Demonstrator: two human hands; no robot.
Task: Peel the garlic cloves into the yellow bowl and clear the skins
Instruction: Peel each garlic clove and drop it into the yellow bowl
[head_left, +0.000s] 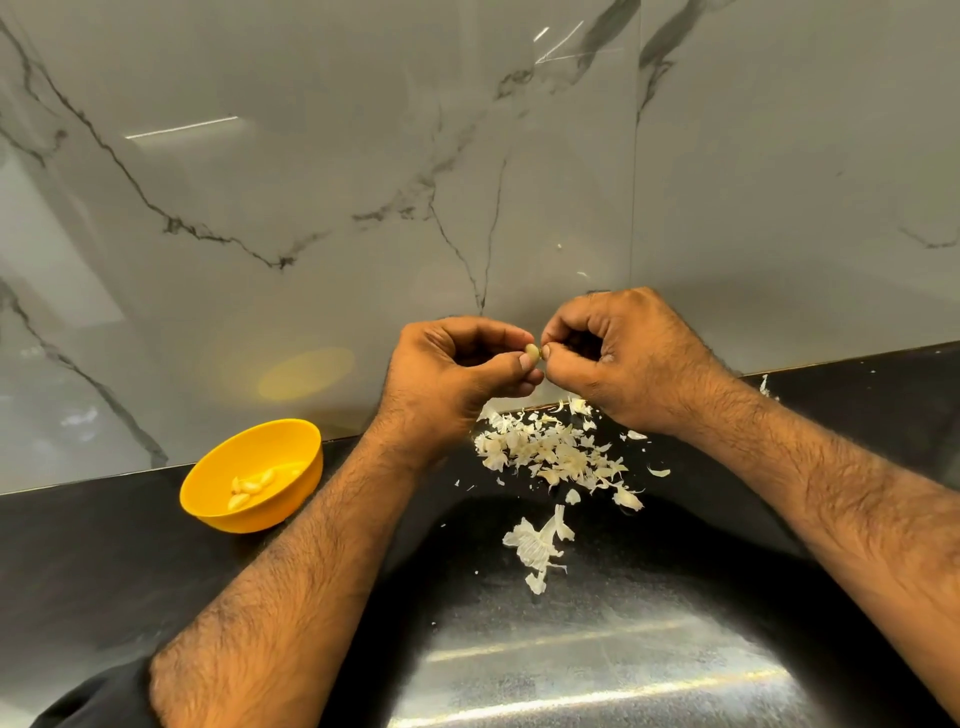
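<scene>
Black countertop (104, 561), glossy, with bright streaks of light reflected in it near the bottom edge. Behind it a grey marble-look wall (311, 156) with dark veins and a vertical seam right of centre; a faint yellow reflection shows low on the wall.

Yellow bowl (252, 475) stands on the counter at left, close to the wall, just beside the left forearm. Inside it a few peeled cloves (252, 487), pale and clustered toward the bottom.

Loose garlic skins (553, 454) lie heaped on the counter below and between the hands, with stray flakes scattered around; one larger papery piece (535, 545) lies apart, nearer the camera.

Both hands are raised above the heap, fingertips meeting. Left hand (452, 374) curled, thumb and forefinger pinching a small garlic clove (532, 353). Right hand (618, 358) also curled, its thumb and fingertip nipping the clove's right end. Clove is held in the air, between the two sets of fingertips, well apart from the bowl.
</scene>
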